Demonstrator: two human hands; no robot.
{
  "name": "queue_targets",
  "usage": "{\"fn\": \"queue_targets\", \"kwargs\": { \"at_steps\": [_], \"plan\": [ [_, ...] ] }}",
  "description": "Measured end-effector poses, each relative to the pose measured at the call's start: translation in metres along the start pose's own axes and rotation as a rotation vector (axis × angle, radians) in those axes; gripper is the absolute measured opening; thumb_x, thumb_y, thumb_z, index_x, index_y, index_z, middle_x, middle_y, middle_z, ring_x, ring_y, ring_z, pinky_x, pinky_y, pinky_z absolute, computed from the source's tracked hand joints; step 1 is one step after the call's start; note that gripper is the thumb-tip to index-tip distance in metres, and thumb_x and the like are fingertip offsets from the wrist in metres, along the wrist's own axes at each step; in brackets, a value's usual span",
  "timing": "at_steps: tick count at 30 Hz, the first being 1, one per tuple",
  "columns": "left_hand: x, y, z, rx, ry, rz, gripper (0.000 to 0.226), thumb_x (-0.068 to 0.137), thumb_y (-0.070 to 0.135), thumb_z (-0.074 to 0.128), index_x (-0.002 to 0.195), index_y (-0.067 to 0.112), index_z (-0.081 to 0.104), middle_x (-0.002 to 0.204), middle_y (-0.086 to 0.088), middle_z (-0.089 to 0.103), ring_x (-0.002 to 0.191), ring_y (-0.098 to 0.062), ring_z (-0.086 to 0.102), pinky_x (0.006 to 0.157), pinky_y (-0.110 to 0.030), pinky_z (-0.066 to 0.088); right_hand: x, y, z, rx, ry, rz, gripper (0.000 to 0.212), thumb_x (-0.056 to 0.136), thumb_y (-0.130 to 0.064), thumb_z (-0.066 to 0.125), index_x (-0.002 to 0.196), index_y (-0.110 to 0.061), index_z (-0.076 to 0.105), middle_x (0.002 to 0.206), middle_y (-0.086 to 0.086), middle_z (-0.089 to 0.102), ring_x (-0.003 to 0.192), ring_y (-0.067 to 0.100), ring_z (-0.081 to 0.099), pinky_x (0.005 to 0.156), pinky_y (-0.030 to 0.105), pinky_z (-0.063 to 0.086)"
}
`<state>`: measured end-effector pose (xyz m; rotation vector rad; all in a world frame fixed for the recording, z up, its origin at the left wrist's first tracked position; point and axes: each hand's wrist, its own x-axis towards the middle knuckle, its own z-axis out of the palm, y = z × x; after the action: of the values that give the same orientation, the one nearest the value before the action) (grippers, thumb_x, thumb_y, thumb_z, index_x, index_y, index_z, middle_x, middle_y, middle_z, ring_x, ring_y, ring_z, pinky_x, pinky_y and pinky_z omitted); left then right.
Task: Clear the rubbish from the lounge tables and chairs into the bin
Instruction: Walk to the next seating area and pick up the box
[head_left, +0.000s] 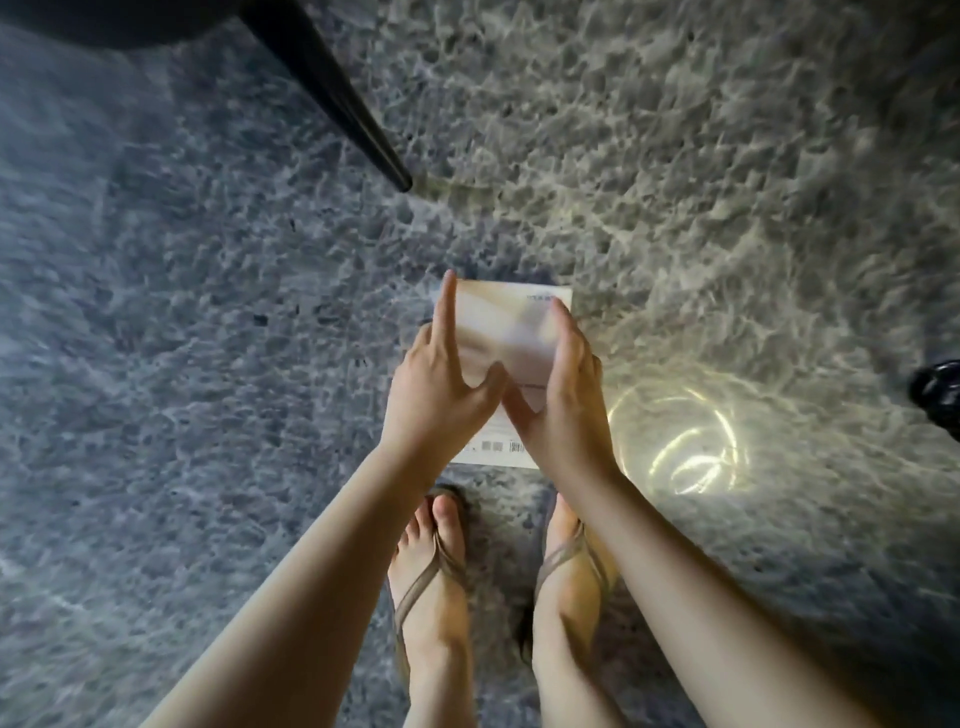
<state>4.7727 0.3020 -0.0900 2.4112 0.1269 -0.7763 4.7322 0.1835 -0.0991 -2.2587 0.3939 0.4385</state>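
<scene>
Packet (511, 322) sits mid-frame between both hands, long axis pointing up the frame, left hand (441, 387) pinching its left edge, right hand (563, 415) gripping its right.

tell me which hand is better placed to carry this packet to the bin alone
Probably the right hand: its fingers curl round the edge of the packet. The left hand only pinches it, index finger straight.

Black chair leg (332, 98) on mottled grey carpet (156, 312).

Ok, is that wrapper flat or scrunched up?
Flat: the wrapper lies straight-edged between the left hand and right hand, barcode showing.
</scene>
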Motion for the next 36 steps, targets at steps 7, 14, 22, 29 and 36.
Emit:
{"fn": "queue_targets", "kwargs": {
  "at_steps": [7,14,22,29,36],
  "plan": [
    [-0.014,0.033,-0.02,-0.068,0.093,-0.05,0.086,0.077,0.041,0.053,0.147,0.015,0.011,0.138,-0.009,0.042,0.119,-0.022,0.045,0.082,-0.02,0.029,0.0,-0.034,-0.033,0.057,0.096,-0.013,0.083,0.082,-0.032,0.065,0.143,-0.002,0.017,0.144,0.015,0.031,0.121,0.029,0.036,0.1,0.033,0.032],
    [-0.061,0.124,-0.119,-0.118,0.24,0.015,0.033,0.081,0.03,0.058,0.109,0.013,0.051,0.103,-0.002,0.056,0.094,-0.022,0.054,0.069,-0.022,0.028,-0.034,-0.127,-0.14,0.109,0.184,-0.053,0.08,0.079,-0.018,0.068,0.142,-0.008,0.02,0.141,0.01,0.036,0.119,0.019,0.034,0.098,0.034,0.037],
    [-0.147,0.245,-0.272,-0.155,0.375,0.112,0.027,0.08,0.044,0.051,0.095,0.023,0.046,0.089,0.012,0.049,0.085,-0.007,0.041,0.067,-0.019,0.024,-0.086,-0.265,-0.273,0.435,0.201,-0.11,0.066,0.085,-0.024,0.058,0.138,-0.03,0.02,0.131,-0.009,0.039,0.122,0.008,0.041,0.1,0.028,0.042],
    [-0.215,0.339,-0.443,-0.147,0.573,0.176,0.036,0.082,0.041,0.059,0.108,0.019,0.048,0.097,0.015,0.041,0.072,-0.004,0.04,0.057,-0.009,0.026,-0.11,-0.416,-0.39,0.436,0.1,-0.334,0.063,0.083,-0.053,0.05,0.138,-0.033,0.025,0.127,-0.007,0.045,0.114,0.006,0.048,0.089,0.028,0.048],
    [-0.226,0.368,-0.587,-0.106,0.767,0.163,0.041,0.082,0.041,0.06,0.113,0.017,0.048,0.104,0.003,0.05,0.075,-0.014,0.049,0.059,-0.027,0.039,-0.075,-0.538,-0.442,0.158,0.086,-0.517,0.067,0.089,-0.037,0.054,0.144,-0.024,0.018,0.142,-0.005,0.033,0.129,0.007,0.031,0.105,0.028,0.031]
  ]
}}
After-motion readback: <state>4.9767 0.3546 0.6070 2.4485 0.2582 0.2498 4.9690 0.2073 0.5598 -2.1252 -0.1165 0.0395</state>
